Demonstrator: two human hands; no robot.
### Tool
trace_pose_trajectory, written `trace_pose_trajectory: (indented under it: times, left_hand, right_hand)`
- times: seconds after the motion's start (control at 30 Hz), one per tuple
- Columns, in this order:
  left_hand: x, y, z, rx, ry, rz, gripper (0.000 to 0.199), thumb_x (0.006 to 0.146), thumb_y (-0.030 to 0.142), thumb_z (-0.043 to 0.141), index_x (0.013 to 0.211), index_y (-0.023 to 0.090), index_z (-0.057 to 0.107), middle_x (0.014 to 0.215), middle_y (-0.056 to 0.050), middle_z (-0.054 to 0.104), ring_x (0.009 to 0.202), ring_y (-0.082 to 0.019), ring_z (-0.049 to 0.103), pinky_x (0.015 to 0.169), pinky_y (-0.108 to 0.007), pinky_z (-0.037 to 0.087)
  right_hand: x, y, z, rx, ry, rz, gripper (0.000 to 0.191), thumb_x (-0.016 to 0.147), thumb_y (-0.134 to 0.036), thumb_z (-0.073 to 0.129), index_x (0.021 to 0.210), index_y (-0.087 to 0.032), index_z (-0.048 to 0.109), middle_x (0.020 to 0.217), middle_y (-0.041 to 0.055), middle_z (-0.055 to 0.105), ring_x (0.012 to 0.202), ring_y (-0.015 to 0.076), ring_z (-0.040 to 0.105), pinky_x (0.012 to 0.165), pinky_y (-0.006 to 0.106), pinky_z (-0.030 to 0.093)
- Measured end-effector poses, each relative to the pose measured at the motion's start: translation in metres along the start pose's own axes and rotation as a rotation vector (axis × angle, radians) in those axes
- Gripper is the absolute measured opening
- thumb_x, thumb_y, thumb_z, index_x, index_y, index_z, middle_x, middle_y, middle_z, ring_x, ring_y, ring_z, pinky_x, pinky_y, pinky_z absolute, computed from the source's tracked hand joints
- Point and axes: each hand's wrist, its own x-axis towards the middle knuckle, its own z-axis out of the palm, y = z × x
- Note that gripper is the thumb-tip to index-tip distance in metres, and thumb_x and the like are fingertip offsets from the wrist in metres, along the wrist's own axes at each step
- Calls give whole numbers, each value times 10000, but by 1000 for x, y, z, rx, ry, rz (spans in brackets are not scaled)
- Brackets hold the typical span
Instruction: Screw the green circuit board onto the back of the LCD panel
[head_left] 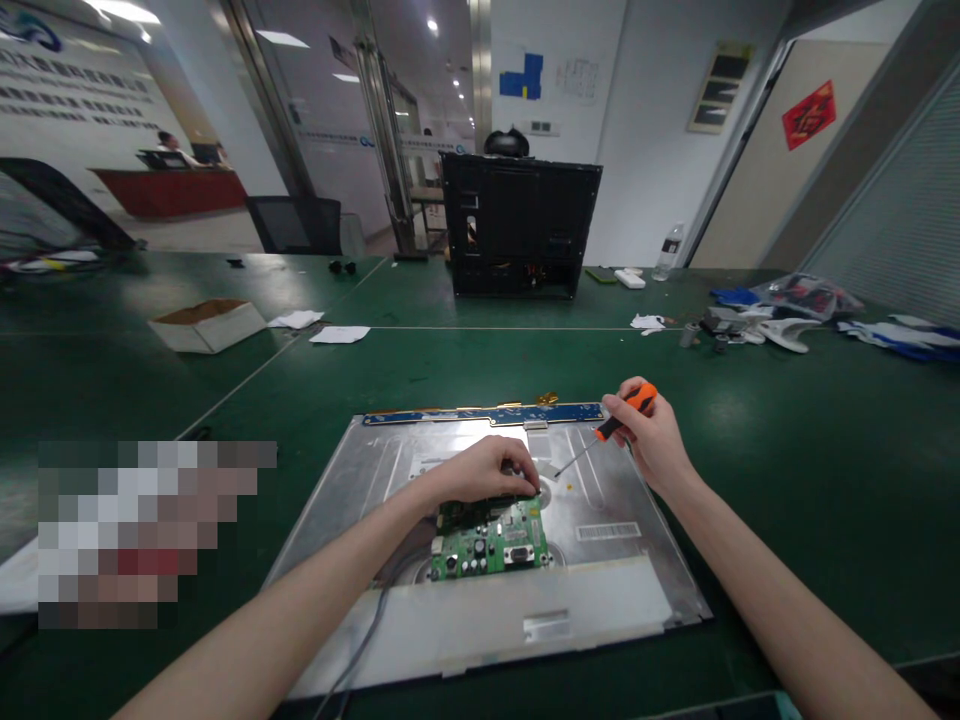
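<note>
A silvery metal display panel [607,570] lies flat before me, its far edge lined by a narrow blue circuit strip [435,417]. On the panel's middle sits a green circuit board [487,545] with connectors along its near side. My left hand [491,470] is over the board's far edge, fingertips pinched at its far right corner; whatever is between them is too small to make out. An orange and black screwdriver [637,400] is gripped in my right hand [652,435]. Its shaft slants down left, the tip close to the panel just right of my left fingertips.
A grey cable [367,640] runs off the panel's near left. Farther back stand an open cardboard box [210,328], paper sheets [340,335], and a black monitor housing [521,225]. Gloves and small parts [739,322] lie at right. A blurred patch [142,540] covers the left side.
</note>
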Motion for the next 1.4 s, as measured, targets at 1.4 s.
trace_pose_trajectory:
  times: [1.4]
  left_hand:
    - [0,1,3,-48,16,-51,31,758,208,737,782,193,749,760,0,692,751,-167,614,704,-253,444]
  right_hand:
    - [17,-97,48,-973,-961,-566,116,848,-166,680,932,-193,605,808,-10,660,682,124,541,604,241,339]
